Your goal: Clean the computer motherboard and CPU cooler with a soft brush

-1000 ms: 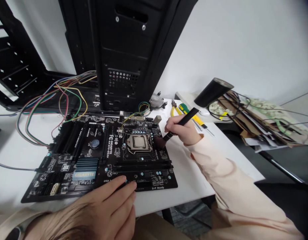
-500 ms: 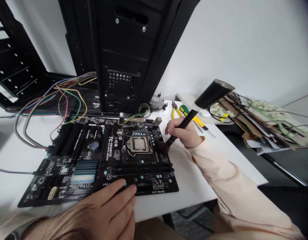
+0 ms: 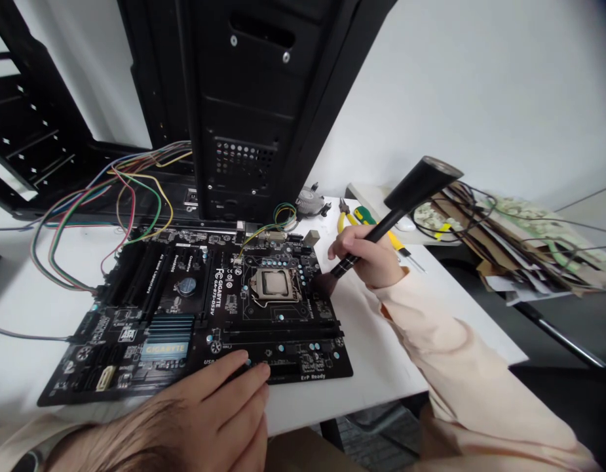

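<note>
Black PC case (image 3: 244, 98) standing upright at the far side of a white tabletop (image 3: 381, 367), with a bundle of coloured wires (image 3: 106, 203) spilling left from it. Gigabyte motherboard (image 3: 194, 314) lying flat on the tabletop, just in front of the case. Stack of papers and cardboard (image 3: 509, 242) on the far right, beyond the tabletop. Right hand (image 3: 369, 262): fingers (image 3: 344, 244) clamped on a black-handled brush (image 3: 361, 246), its bristles at the motherboard's right edge beside the CPU socket (image 3: 274, 285). Left hand (image 3: 209, 400): fingers (image 3: 244, 370) together, resting on the motherboard's near edge. Yellow-handled pliers (image 3: 342, 221) and a green-and-yellow screwdriver (image 3: 376, 223) lying far right
</note>
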{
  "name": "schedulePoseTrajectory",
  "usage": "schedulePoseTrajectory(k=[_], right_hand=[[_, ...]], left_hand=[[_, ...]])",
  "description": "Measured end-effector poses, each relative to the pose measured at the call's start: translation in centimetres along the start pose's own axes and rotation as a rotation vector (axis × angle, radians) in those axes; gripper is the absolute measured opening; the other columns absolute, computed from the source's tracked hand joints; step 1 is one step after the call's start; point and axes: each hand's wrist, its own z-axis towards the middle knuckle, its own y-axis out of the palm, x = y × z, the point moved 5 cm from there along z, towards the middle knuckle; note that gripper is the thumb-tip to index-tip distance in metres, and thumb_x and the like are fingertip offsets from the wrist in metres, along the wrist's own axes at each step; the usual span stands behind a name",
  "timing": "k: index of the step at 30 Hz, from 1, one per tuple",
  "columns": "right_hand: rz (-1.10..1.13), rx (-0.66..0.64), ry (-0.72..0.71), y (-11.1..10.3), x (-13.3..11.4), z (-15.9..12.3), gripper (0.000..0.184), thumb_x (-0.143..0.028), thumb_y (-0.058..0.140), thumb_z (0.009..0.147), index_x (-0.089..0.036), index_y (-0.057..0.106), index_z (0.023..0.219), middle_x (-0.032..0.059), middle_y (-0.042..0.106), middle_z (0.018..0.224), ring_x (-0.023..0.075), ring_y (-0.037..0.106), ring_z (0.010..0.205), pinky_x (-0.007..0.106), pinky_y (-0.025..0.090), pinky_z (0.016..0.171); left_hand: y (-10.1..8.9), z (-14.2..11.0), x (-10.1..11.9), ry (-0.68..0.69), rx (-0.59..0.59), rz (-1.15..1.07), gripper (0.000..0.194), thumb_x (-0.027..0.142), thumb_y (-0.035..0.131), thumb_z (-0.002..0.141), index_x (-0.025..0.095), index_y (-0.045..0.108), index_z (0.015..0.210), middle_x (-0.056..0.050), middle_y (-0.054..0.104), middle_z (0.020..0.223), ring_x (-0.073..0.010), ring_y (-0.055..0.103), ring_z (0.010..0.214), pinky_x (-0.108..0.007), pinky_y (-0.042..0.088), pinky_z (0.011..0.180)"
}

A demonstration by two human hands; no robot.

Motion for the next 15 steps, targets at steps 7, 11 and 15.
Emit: schedulePoseTrajectory(k=[7, 11, 15], right_hand=[[0.077, -0.059, -0.029, 0.6, -0.9, -0.3, 0.041, -0.059, 0.073, 0.063, -0.021, 0.057, 0.055, -0.0009, 0.049, 0.049, 0.0146, 0.05, 0.046, 0.03, 0.039, 0.045], [-0.084, -0.222, 0.012, 1.0, -0.9, -0.4, 0.032, -0.044, 0.075, 0.065, -0.019, 0.06, 0.054, 0.0001, 0.053, 0.048, 0.0127, 0.048, 0.047, 0.027, 0.035, 0.045], [-0.196, -0.151, -0.019, 0.0, -1.0, -0.1, 0.033, -0.029, 0.072, 0.06, -0.019, 0.048, 0.04, -0.0026, 0.043, 0.042, 0.0107, 0.043, 0.046, 0.026, 0.031, 0.046]], left_hand=[[0.1, -0.1, -0.1, 0.028, -0.035, -0.018, 0.017, 0.015, 0.052, 0.093, 0.018, 0.069, 0.095, -0.001, 0.073, 0.105, -0.0198, 0.061, 0.112, -0.041, 0.041, 0.11], [0.2, -0.2, -0.4, -0.003, 0.011, -0.078, 0.016, 0.016, 0.054, 0.092, 0.021, 0.069, 0.091, 0.003, 0.073, 0.103, -0.017, 0.062, 0.11, -0.04, 0.041, 0.111], [0.4, -0.4, -0.5, -0.089, 0.057, -0.144, 0.013, 0.016, 0.058, 0.09, 0.023, 0.069, 0.091, 0.004, 0.073, 0.104, -0.015, 0.064, 0.106, -0.039, 0.043, 0.111]])
